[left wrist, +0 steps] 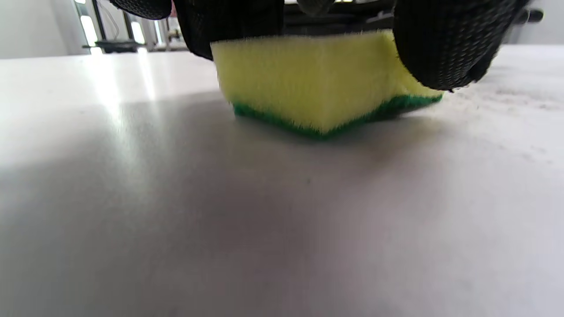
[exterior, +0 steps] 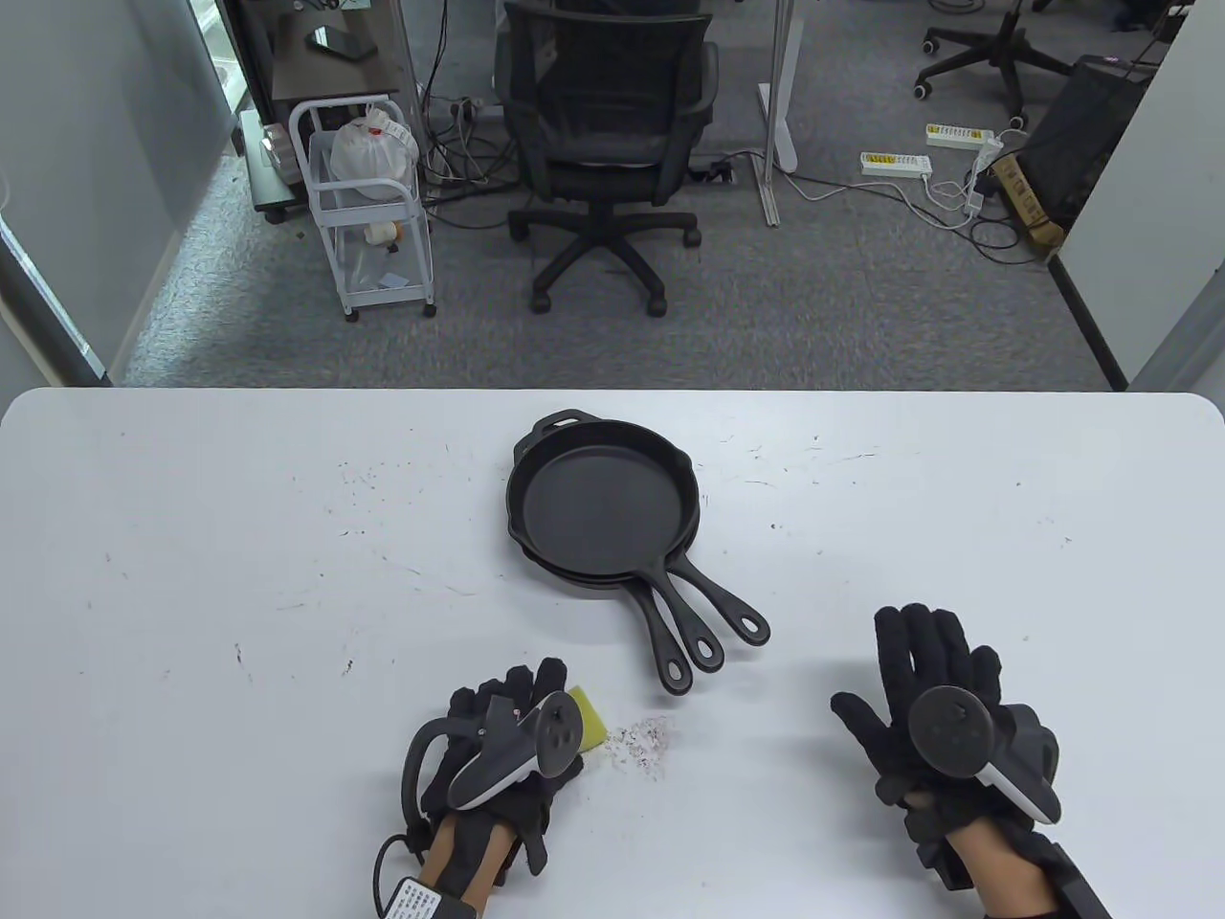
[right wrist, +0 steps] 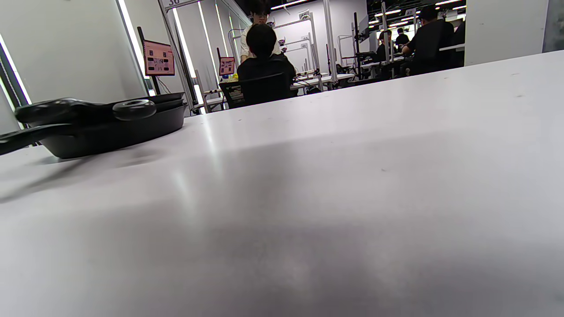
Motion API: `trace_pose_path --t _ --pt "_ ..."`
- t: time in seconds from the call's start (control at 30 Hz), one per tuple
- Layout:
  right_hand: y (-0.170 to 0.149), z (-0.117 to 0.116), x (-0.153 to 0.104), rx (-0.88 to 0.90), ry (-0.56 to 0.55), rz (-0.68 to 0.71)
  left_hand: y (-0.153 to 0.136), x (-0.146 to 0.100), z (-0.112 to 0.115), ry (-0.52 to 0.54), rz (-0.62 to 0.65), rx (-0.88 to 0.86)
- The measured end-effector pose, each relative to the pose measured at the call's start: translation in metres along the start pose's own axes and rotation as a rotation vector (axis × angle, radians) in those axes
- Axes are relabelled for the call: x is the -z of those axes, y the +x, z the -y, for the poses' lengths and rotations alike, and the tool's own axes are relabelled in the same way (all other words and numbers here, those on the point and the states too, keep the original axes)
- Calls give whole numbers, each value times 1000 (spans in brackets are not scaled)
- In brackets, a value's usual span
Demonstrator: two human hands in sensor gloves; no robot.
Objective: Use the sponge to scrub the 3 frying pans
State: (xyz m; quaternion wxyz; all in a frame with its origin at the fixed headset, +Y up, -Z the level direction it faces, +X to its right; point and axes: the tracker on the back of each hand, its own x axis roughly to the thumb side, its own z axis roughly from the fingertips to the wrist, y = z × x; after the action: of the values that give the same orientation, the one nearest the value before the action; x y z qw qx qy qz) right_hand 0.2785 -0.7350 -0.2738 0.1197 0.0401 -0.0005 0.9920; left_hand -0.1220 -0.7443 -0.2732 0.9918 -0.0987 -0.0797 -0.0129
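Note:
Three black frying pans (exterior: 603, 503) are stacked in the middle of the white table (exterior: 191, 536), their handles (exterior: 708, 627) fanning toward the front right. The stack (right wrist: 110, 127) also shows at the left of the right wrist view. My left hand (exterior: 507, 732) grips a yellow sponge with a green scrub side (exterior: 589, 718) near the front edge; in the left wrist view the sponge (left wrist: 317, 83) sits on the table, green side down, with fingers (left wrist: 445, 39) curled over it. My right hand (exterior: 933, 694) lies flat on the table, fingers straight, right of the handles and apart from them.
Dark crumbs (exterior: 641, 742) lie just right of the sponge, and faint scratches mark the tabletop. Beyond the far edge stand a black office chair (exterior: 608, 144) and a white wire cart (exterior: 368, 206). People sit at desks in the background of the right wrist view.

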Motion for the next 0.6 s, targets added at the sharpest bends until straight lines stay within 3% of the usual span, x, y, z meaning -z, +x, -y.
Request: trace_pose_path --t 0.3,0.6 --pt "5 6 -12 22 -50 62 -2 -28 -33 348 69 -58" --pt "20 7 -21 4 -55 114 -2 -34 -35 376 79 -66"
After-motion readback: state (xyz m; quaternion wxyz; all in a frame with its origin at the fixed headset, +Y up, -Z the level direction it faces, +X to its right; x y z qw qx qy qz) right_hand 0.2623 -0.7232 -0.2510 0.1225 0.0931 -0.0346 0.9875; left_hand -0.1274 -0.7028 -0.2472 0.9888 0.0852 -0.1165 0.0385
